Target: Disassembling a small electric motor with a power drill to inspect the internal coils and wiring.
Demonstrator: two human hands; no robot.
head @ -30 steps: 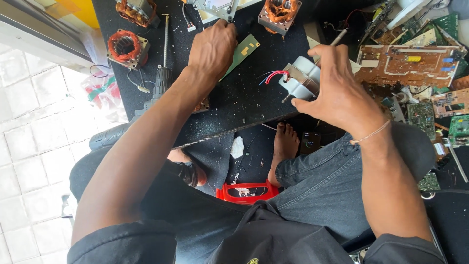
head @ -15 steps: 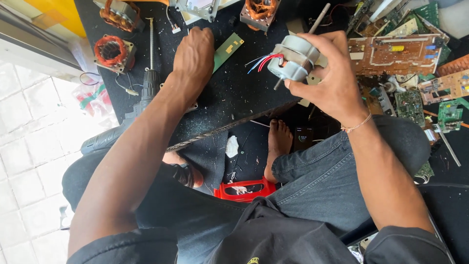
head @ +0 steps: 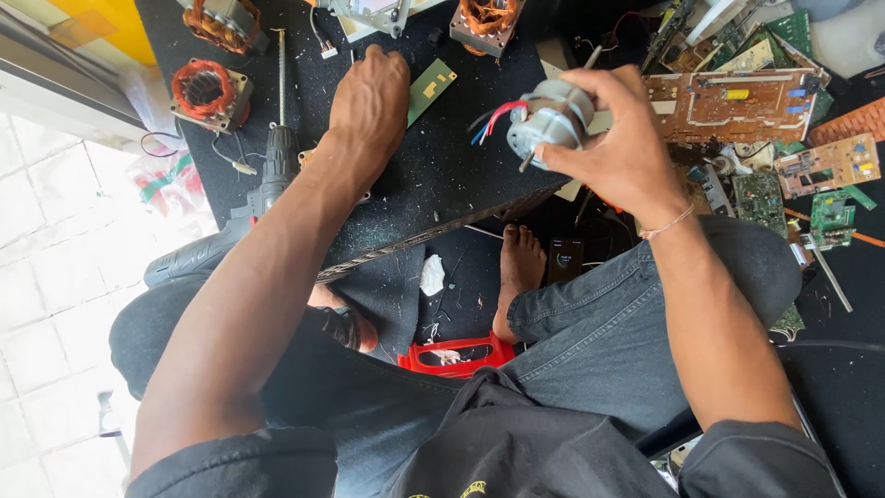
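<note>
Right hand (head: 619, 148) closed around 1 small grey electric motor (head: 550, 122) w/ shaft and red/blue/black leads, held raised above the right edge of the black work board (head: 442, 184); left hand (head: 371, 100) lies knuckles-up on that board just beside 1 small green circuit strip (head: 430, 89), fingers curled under, can't tell whether it grips anything. Counted on the board: 3 copper-wound motor stators (head: 205, 92), 1 cordless drill (head: 267, 184) w/ long bit at the left edge. To the right approx. 6 loose circuit boards (head: 728, 106), brown and green, piled close together; 1 bare foot (head: 519, 267) and 1 red plastic tray (head: 461, 353) below the board.
</note>
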